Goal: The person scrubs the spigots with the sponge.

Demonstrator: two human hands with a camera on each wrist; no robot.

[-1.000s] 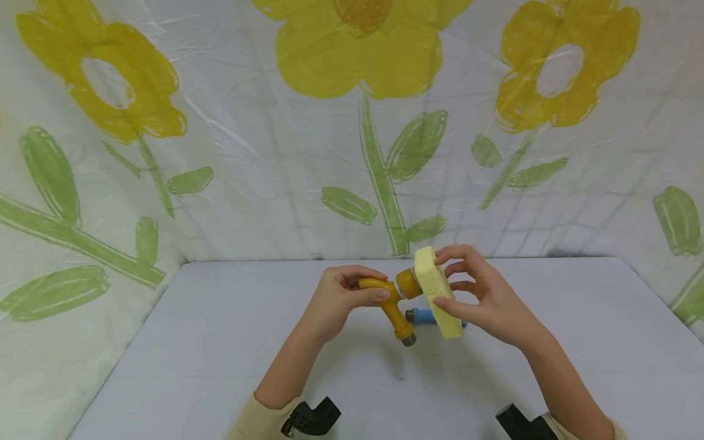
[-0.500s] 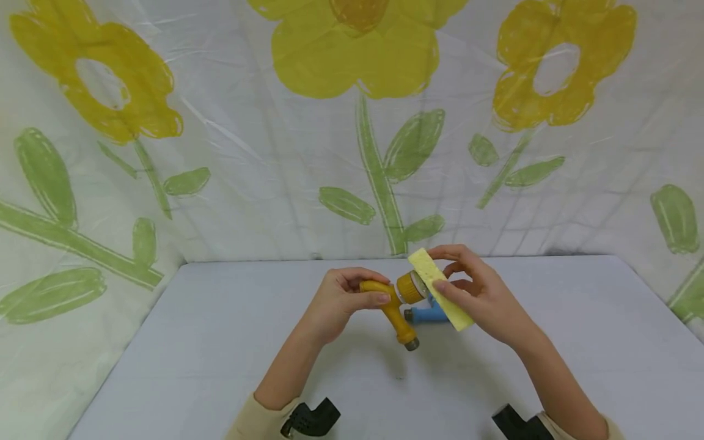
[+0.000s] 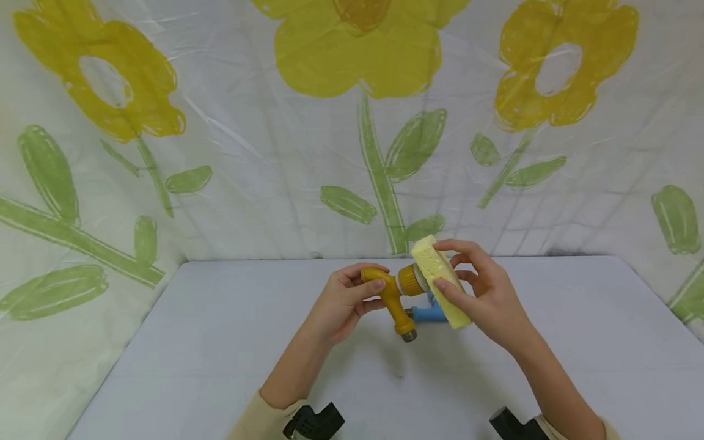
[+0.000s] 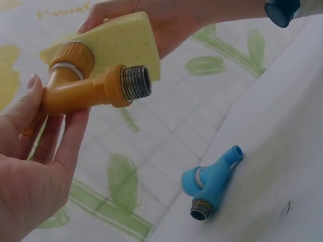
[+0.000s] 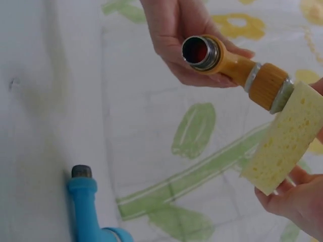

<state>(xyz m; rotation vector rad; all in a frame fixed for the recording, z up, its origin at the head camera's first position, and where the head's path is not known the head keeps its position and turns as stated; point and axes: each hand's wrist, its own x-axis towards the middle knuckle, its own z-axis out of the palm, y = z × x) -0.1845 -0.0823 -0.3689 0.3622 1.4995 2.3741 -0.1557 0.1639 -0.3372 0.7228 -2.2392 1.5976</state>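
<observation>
A yellow faucet [image 3: 392,296] with a ribbed knob and a threaded metal inlet [image 4: 136,83] is held up off the table. My left hand [image 3: 343,302] pinches its spout end between thumb and fingers. In my right hand [image 3: 489,299] is a pale yellow sponge [image 3: 440,281], gripped by its edges with thumb and fingertips. The sponge's broad face touches the end of the knob [image 5: 270,86], as the right wrist view shows. Behind and below lies a blue faucet [image 4: 212,181] on the table, partly hidden by the sponge in the head view.
The white table [image 3: 220,342] reaches back to a sheet [image 3: 247,153] painted with yellow flowers and green leaves. Dark cameras [image 3: 316,421] are strapped at both wrists. A small dark mark [image 3: 399,376] shows on the table's surface.
The sponge has tilted from nearly upright to a slant against the knob, then risen slightly. The yellow faucet has turned and lifted a little in my left hand. The blue faucet stays put.
</observation>
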